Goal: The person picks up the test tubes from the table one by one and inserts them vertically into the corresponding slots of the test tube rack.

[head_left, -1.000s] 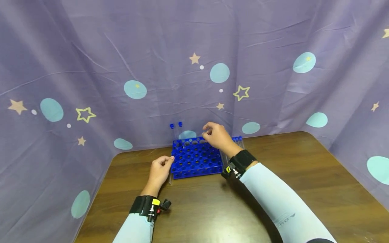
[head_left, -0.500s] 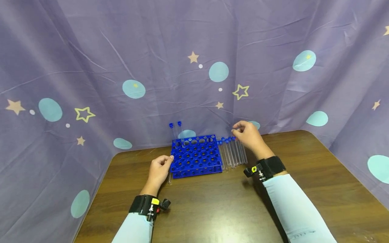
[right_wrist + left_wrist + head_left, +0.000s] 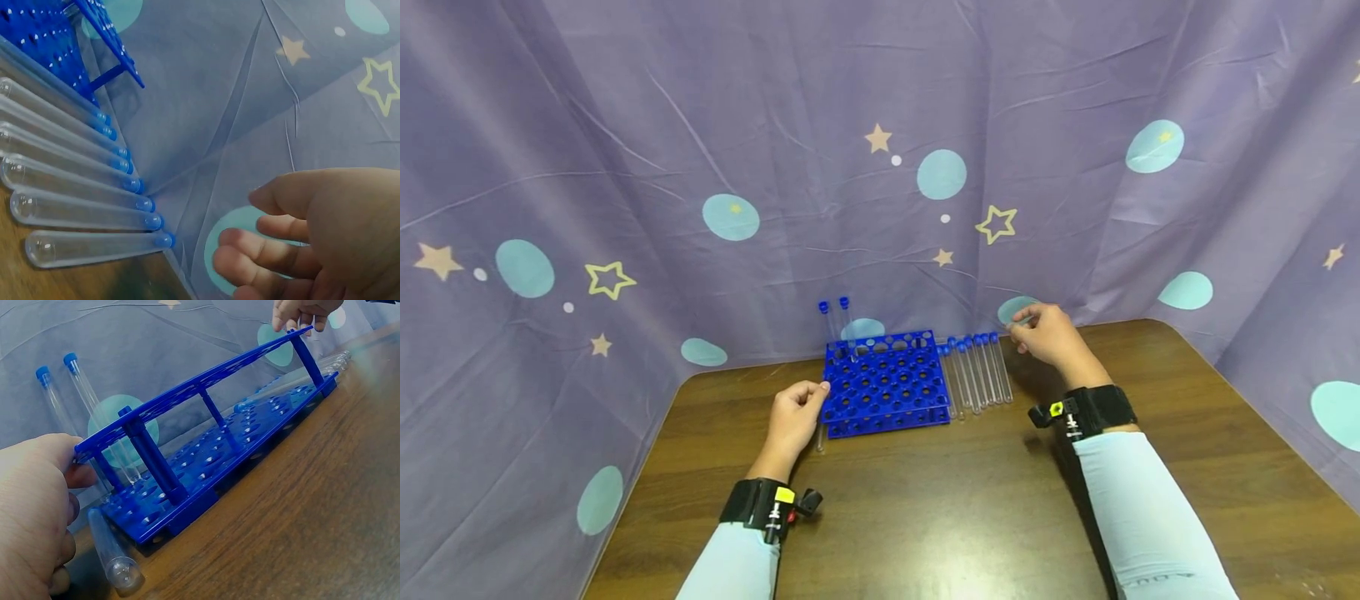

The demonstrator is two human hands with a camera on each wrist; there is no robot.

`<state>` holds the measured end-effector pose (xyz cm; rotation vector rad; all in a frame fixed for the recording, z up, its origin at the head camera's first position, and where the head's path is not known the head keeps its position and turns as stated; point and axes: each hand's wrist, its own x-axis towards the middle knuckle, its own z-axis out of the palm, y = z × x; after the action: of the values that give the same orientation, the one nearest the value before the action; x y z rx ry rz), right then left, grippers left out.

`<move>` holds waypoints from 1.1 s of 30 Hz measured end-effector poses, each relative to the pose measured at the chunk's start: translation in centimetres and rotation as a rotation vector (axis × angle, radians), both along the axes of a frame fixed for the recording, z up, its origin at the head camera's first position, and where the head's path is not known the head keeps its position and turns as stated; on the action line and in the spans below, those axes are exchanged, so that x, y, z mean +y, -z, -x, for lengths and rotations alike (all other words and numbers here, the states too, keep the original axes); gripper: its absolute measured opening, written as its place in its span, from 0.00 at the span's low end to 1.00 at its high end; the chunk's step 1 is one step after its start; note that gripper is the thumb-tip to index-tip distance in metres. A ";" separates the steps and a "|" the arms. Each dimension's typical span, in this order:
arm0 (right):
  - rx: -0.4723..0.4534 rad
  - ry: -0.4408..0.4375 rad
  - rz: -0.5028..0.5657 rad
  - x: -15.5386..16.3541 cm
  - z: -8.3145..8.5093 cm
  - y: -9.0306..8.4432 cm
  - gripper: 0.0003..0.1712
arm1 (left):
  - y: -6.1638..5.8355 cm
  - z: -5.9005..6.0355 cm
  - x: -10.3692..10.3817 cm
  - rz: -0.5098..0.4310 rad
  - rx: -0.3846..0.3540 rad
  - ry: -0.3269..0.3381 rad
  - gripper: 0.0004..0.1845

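Observation:
My left hand (image 3: 792, 427) grips the near left corner of a blue test tube rack (image 3: 887, 407), thumb and finger pinching its top plate in the left wrist view. Two clear test tubes with blue caps (image 3: 844, 302) stand in the rack's back left holes, leaning a little. Another test tube (image 3: 111, 550) lies on the table under my left hand, along the rack's left end. Several capped test tubes (image 3: 983, 375) lie side by side to the right of the rack. My right hand (image 3: 1051, 340) hovers just right of them, fingers loosely bent, holding nothing.
A wooden table (image 3: 925, 517) carries everything. Close behind the rack hangs a purple curtain (image 3: 775, 167) with stars and teal spots. The table's back edge meets the curtain, near the caps of the lying tubes.
My right hand has moved right, from above the rack's back right corner past the lying test tubes, uncovering them. My left hand keeps its grip on the rack, which has stayed in place.

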<state>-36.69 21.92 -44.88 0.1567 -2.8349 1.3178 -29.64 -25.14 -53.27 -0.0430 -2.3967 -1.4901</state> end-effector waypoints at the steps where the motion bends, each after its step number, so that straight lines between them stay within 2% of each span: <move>1: -0.005 -0.001 0.000 0.1 0.0 0.2 0.23 | 0.0 0.0 0.0 0.001 0.002 0.000 0.15; 9: -0.115 -0.007 0.015 1.2 0.2 1.6 0.27 | 0.1 0.1 0.1 0.013 -0.012 -0.002 0.14; 18: -0.191 -0.026 -0.005 0.6 0.8 3.2 0.32 | 0.0 -0.1 0.0 0.022 -0.009 -0.011 0.15; 24: -0.196 -0.024 -0.018 -0.1 0.9 4.1 0.31 | 0.0 -0.1 0.0 0.015 -0.009 -0.010 0.16; 33: -0.185 -0.012 -0.044 -0.9 1.0 4.3 0.29 | -0.1 -0.1 0.0 0.004 -0.025 -0.010 0.16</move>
<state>-37.69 21.07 -49.19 0.0546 -3.0208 1.3383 -29.53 -25.14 -53.20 -0.0127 -2.4161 -1.4897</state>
